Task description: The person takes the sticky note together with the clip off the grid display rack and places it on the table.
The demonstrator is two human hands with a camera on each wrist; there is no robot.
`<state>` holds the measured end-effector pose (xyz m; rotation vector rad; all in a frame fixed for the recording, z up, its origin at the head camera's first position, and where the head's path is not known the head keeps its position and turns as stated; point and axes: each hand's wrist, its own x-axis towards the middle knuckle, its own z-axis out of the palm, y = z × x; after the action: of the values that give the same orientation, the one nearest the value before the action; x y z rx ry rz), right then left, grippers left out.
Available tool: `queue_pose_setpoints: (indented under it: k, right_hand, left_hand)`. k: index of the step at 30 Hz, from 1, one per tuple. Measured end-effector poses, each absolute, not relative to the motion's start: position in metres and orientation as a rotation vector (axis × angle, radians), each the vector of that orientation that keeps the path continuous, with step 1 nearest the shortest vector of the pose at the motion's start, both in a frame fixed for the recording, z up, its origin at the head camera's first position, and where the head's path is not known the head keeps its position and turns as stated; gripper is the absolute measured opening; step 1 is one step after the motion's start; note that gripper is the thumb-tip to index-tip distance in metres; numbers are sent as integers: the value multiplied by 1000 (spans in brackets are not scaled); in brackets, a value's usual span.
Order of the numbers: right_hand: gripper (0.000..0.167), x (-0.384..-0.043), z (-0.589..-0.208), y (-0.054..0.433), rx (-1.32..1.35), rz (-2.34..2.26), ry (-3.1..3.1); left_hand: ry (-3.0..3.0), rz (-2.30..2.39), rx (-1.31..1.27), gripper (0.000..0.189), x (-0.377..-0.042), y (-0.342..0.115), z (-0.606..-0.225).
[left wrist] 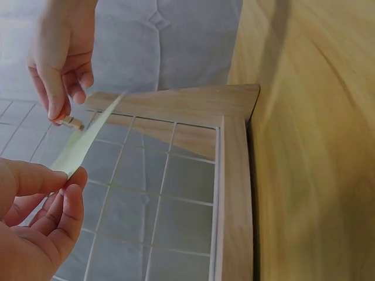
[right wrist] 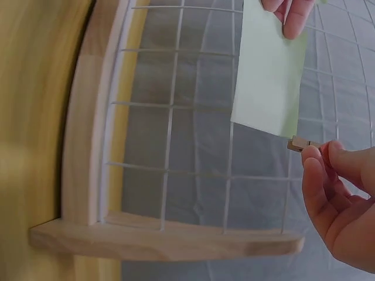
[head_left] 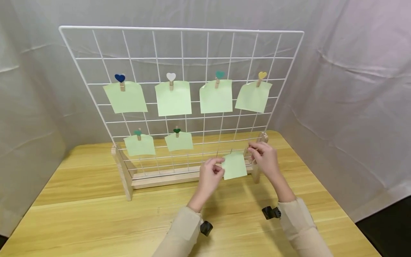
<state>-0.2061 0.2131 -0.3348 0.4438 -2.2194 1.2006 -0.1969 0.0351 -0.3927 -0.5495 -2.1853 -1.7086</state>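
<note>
A pale green paper note is held in front of the lower right of the white wire grid. My left hand pinches the note's left edge between thumb and fingers. In the right wrist view, my right hand pinches a small wooden clothespin, whose tip is at the note's corner. Whether the clothespin bites the paper I cannot tell. From the left wrist view, the same note appears nearly edge-on, with the right hand beyond it.
Several green notes hang on the grid from heart-topped clothespins, including a blue heart and a yellow heart. The grid stands in a wooden base on a wood-grain table. Grey cloth surrounds it.
</note>
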Motion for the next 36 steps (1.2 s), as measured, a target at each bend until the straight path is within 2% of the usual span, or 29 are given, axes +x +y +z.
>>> queue_pose_setpoints:
  k: [17, 23, 36]
  right_hand:
    - [11, -207, -381, 248, 219, 1393, -2399]
    - [17, -208, -392, 259, 183, 1526, -2450]
    - [21, -209, -407, 278, 59, 1716, -2537]
  left_hand:
    - [-2221, -1742, -561, 27, -195, 50, -409]
    - [-2244, -1758, -567, 20, -197, 55, -416]
    - [-2351, -1822, -510, 21, -201, 60, -428]
